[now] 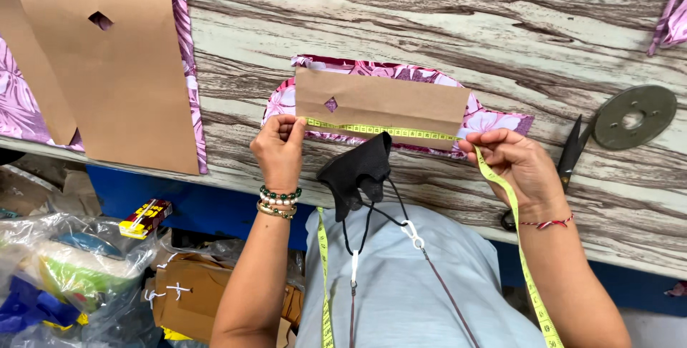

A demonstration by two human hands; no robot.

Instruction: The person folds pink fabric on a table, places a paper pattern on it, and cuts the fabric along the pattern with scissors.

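We see a yellow measuring tape stretched taut along the lower edge of a brown paper pattern on floral fabric.

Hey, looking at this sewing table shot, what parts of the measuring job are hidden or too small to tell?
Head view only:
- Yellow tape measure: its markings are too small to read.
- Floral fabric piece: mostly covered by the brown paper pattern.
- Tape ends: pinched under the left hand and right hand.
- Scissors: handles hidden behind the right hand.
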